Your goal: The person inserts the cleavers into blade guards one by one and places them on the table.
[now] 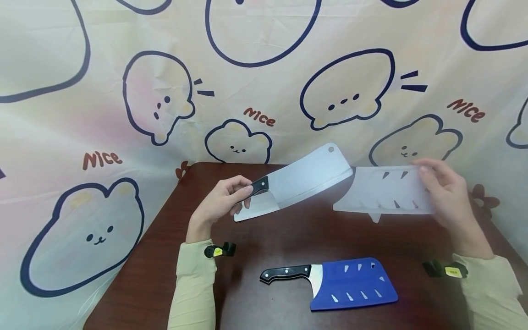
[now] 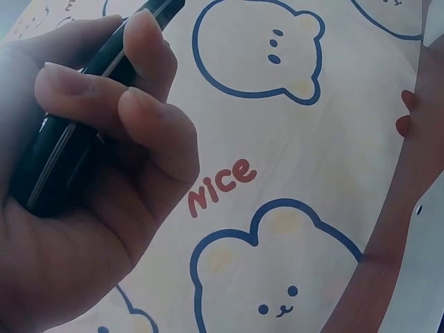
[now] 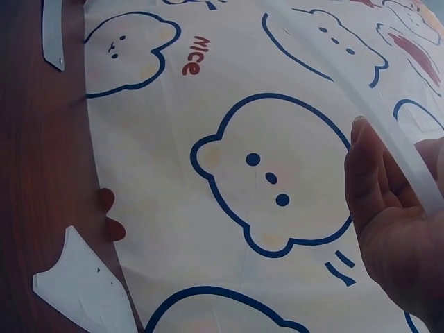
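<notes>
Hands hover above brown table — cartoon backdrop (creased) behind.

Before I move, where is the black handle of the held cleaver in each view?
Head: the black handle is left of centre, in the left hand, with the bare blade slanting up to its right.
Left wrist: upper left, running diagonally to the top edge, partly hidden by fingers.
Right wrist: not in it.
Shared landmark: red "Nice" lettering on the backdrop; it repeats, so copies may differ.

Black handle (silvery blade), white sheath
</notes>
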`<state>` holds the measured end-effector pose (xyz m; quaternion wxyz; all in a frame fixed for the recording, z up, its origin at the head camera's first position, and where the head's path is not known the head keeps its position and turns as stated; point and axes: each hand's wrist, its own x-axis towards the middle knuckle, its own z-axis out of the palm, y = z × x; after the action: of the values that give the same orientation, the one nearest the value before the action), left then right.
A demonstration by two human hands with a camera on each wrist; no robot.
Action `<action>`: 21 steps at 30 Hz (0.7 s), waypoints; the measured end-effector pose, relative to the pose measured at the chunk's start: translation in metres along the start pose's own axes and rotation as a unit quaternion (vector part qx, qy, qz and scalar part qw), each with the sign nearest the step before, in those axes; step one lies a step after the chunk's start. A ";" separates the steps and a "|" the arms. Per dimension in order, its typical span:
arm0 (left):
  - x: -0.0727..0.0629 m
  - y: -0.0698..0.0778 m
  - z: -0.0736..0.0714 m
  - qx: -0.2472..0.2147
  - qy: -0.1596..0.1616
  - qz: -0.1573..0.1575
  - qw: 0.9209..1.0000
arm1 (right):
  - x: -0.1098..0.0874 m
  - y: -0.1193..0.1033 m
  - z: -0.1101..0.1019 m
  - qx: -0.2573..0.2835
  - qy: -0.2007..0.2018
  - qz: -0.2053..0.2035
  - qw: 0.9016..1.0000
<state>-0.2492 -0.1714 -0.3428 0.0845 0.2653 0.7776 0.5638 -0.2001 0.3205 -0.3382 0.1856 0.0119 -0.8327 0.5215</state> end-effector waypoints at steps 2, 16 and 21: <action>0.000 0.001 0.000 -0.001 -0.002 0.000 1.000 | 0.000 0.001 0.001 0.009 -0.004 -0.004 1.000; 0.000 0.002 0.000 -0.005 -0.007 0.009 1.000 | 0.002 0.002 -0.001 0.030 0.003 0.002 1.000; 0.000 0.003 0.002 -0.004 -0.012 0.008 1.000 | 0.000 -0.001 0.000 0.032 0.002 0.000 0.999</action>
<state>-0.2479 -0.1690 -0.3411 0.0907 0.2774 0.7720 0.5647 -0.2002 0.3205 -0.3374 0.1868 0.0168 -0.8150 0.5483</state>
